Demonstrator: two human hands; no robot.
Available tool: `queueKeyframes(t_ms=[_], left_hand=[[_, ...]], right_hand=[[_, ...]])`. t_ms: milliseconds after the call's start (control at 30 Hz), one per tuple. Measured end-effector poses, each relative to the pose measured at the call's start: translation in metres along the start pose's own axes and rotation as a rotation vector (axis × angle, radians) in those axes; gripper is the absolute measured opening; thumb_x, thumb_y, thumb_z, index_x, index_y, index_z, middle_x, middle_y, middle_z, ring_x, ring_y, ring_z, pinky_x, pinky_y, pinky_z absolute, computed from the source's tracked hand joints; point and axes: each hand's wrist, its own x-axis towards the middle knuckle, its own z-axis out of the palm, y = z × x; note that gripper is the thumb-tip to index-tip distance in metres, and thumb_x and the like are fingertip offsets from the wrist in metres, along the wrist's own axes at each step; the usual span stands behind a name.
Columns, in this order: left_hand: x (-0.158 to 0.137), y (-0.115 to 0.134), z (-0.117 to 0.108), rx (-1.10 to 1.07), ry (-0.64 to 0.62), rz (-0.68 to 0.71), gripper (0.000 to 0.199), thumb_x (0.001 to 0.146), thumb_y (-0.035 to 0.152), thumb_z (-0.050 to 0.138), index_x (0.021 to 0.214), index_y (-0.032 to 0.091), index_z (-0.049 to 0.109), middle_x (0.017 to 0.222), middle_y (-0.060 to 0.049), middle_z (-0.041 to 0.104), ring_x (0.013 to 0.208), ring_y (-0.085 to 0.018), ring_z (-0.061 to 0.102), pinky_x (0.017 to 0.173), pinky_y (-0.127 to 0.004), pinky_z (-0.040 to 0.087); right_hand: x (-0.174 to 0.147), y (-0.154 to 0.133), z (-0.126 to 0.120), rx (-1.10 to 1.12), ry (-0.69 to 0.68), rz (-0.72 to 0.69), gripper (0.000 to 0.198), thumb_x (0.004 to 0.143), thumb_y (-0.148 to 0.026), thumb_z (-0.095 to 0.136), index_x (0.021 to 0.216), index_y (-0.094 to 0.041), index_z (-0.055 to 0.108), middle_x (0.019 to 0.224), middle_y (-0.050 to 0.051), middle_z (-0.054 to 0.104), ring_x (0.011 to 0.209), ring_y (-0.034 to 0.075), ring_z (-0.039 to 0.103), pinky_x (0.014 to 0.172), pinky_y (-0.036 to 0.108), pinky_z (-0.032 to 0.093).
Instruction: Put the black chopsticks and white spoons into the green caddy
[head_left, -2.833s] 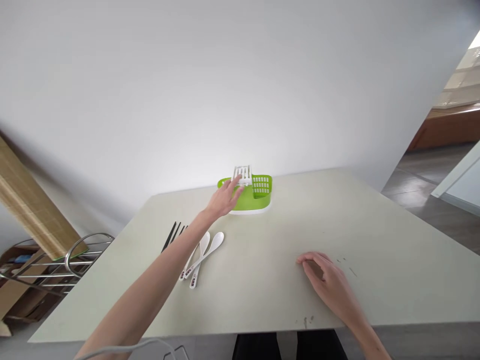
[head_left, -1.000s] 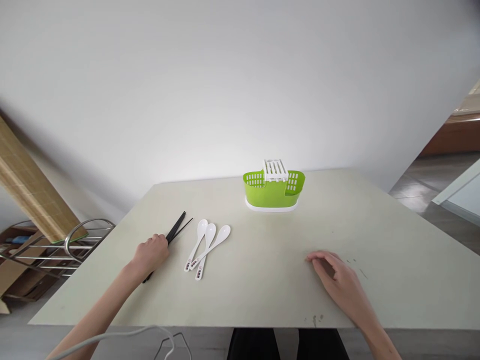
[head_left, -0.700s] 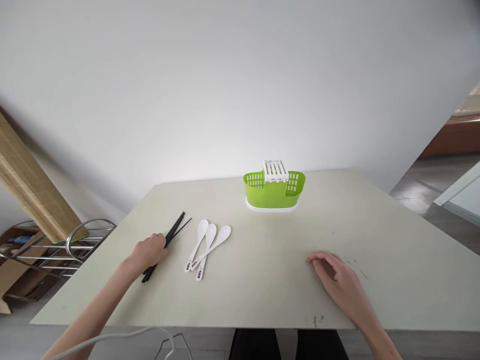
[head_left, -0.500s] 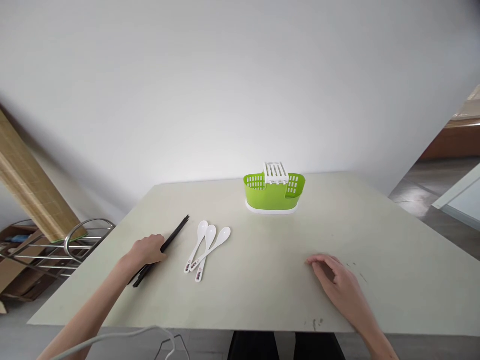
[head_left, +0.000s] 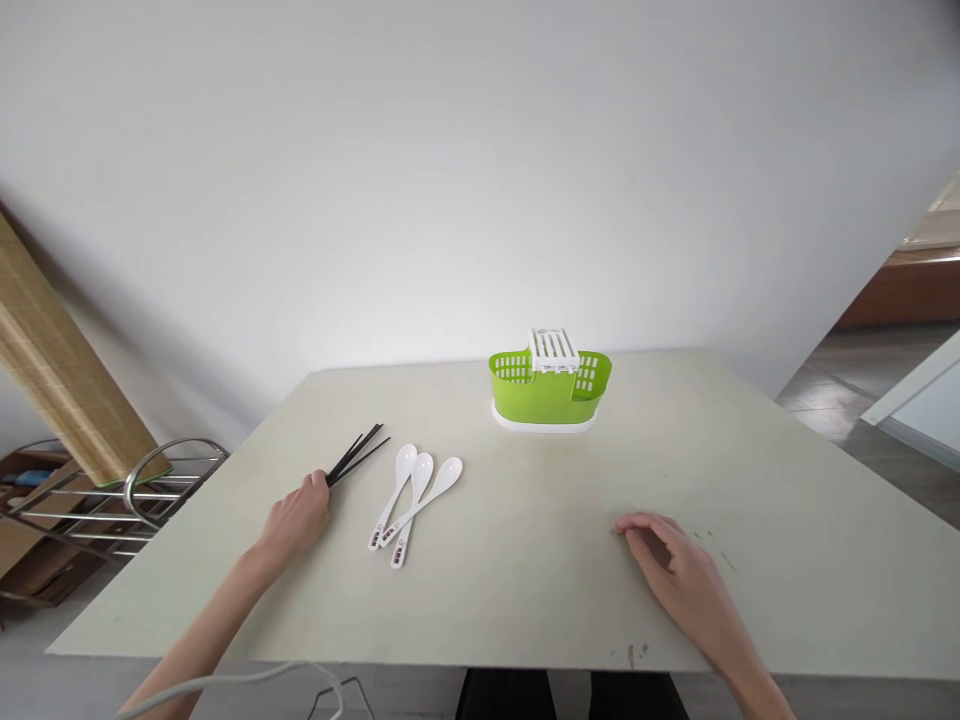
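My left hand point(head_left: 300, 515) is closed around a bundle of black chopsticks point(head_left: 352, 460), whose thin tips fan out past the fingers toward the wall. The hand hides their other ends. Just right of them lie three white spoons point(head_left: 405, 500), overlapping at the handles, with small printed marks on the handle ends. My right hand point(head_left: 679, 570) rests on the right part of the table, fingers curled in and thumb tip against the fingertips, with nothing seen in it. Farther back stands a green utensil basket point(head_left: 544, 400) with a white slatted piece point(head_left: 553, 348) across its top and a white base.
The pale table point(head_left: 525, 580) meets a white wall point(head_left: 480, 180) at its back edge. Left of it are a metal rack point(head_left: 150, 490) and a leaning tan board point(head_left: 67, 360). A white cable point(head_left: 247, 677) crosses in front at lower left.
The chopsticks, loosely lined up under my left hand before, are now gripped near their middle and their tips have spread. My right hand has stayed put.
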Motion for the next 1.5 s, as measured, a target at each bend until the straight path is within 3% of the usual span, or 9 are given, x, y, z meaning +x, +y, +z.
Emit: queueKeyframes(t_ms=[133, 267, 400, 500, 667, 800, 933, 1100, 1500], left_hand=[[-0.001, -0.004, 0.009, -0.057, 0.087, -0.053, 0.035, 0.103, 0.035, 0.021, 0.112, 0.019, 0.051, 0.109, -0.02, 0.073, 0.096, -0.037, 0.073, 0.076, -0.043, 0.048], [-0.008, 0.004, 0.002, -0.2, 0.137, -0.043, 0.041, 0.105, 0.052, 0.019, 0.099, 0.024, 0.048, 0.084, -0.011, 0.072, 0.082, -0.033, 0.071, 0.07, -0.038, 0.045], [-0.019, 0.028, -0.017, -0.461, 0.233, -0.014, 0.046, 0.099, 0.067, 0.037, 0.076, 0.027, 0.038, 0.058, 0.002, 0.049, 0.056, -0.022, 0.055, 0.057, -0.03, 0.035], [-0.027, 0.053, -0.037, -0.776, 0.303, -0.006, 0.056, 0.09, 0.07, 0.057, 0.068, 0.025, 0.03, 0.055, 0.006, 0.031, 0.05, -0.013, 0.035, 0.052, -0.028, 0.024], [-0.041, 0.103, -0.072, -1.514, 0.126, 0.23, 0.064, 0.09, 0.062, 0.067, 0.062, 0.025, 0.022, 0.056, 0.009, 0.018, 0.049, -0.008, 0.016, 0.048, -0.027, 0.017], [-0.047, 0.152, -0.083, -1.827, -0.1, 0.393, 0.069, 0.087, 0.057, 0.073, 0.058, 0.025, 0.019, 0.053, 0.011, 0.014, 0.046, -0.006, 0.014, 0.044, -0.025, 0.016], [-0.047, 0.202, -0.066, -1.874, -0.216, 0.483, 0.068, 0.086, 0.058, 0.075, 0.058, 0.024, 0.023, 0.05, 0.012, 0.017, 0.043, -0.005, 0.015, 0.043, -0.025, 0.014], [-0.039, 0.244, -0.037, -1.738, -0.065, 0.573, 0.064, 0.091, 0.063, 0.067, 0.059, 0.025, 0.026, 0.049, 0.01, 0.021, 0.045, -0.006, 0.018, 0.046, -0.027, 0.014], [-0.021, 0.275, -0.034, -1.497, 0.038, 0.582, 0.063, 0.095, 0.064, 0.058, 0.059, 0.024, 0.026, 0.052, 0.008, 0.024, 0.05, -0.008, 0.02, 0.049, -0.028, 0.019]], right_hand=[[0.0, 0.0, 0.001, 0.0, 0.0, 0.0, 0.04, 0.1, -0.059, 0.048, 0.103, -0.028, 0.074, 0.122, 0.011, 0.074, 0.104, 0.028, 0.072, 0.074, 0.035, 0.061], [0.0, 0.003, 0.001, 0.0, -0.004, -0.009, 0.04, 0.101, -0.058, 0.048, 0.102, -0.028, 0.074, 0.122, 0.01, 0.074, 0.106, 0.028, 0.072, 0.074, 0.034, 0.061], [0.0, 0.004, 0.002, -0.001, -0.006, -0.011, 0.041, 0.102, -0.058, 0.047, 0.103, -0.028, 0.074, 0.123, 0.011, 0.074, 0.106, 0.028, 0.072, 0.077, 0.035, 0.06], [0.001, 0.005, 0.003, 0.008, -0.006, -0.021, 0.042, 0.102, -0.059, 0.047, 0.103, -0.027, 0.074, 0.122, 0.011, 0.074, 0.106, 0.028, 0.072, 0.081, 0.037, 0.06], [0.001, 0.005, 0.003, 0.005, 0.014, -0.04, 0.04, 0.101, -0.058, 0.049, 0.102, -0.028, 0.075, 0.121, 0.01, 0.074, 0.103, 0.028, 0.072, 0.083, 0.038, 0.06], [0.002, 0.003, 0.004, 0.022, 0.021, -0.041, 0.039, 0.102, -0.056, 0.048, 0.101, -0.028, 0.075, 0.121, 0.01, 0.074, 0.104, 0.028, 0.072, 0.084, 0.039, 0.059], [0.002, 0.001, 0.003, 0.035, 0.016, -0.052, 0.038, 0.103, -0.054, 0.047, 0.102, -0.027, 0.074, 0.12, 0.011, 0.074, 0.104, 0.028, 0.071, 0.085, 0.04, 0.058], [0.003, -0.002, 0.002, 0.037, 0.026, -0.082, 0.035, 0.104, -0.05, 0.046, 0.101, -0.027, 0.073, 0.117, 0.011, 0.074, 0.105, 0.027, 0.071, 0.087, 0.04, 0.057], [0.006, -0.005, 0.002, 0.046, 0.049, -0.107, 0.03, 0.104, -0.043, 0.047, 0.099, -0.027, 0.072, 0.112, 0.009, 0.074, 0.101, 0.025, 0.072, 0.084, 0.037, 0.057]])
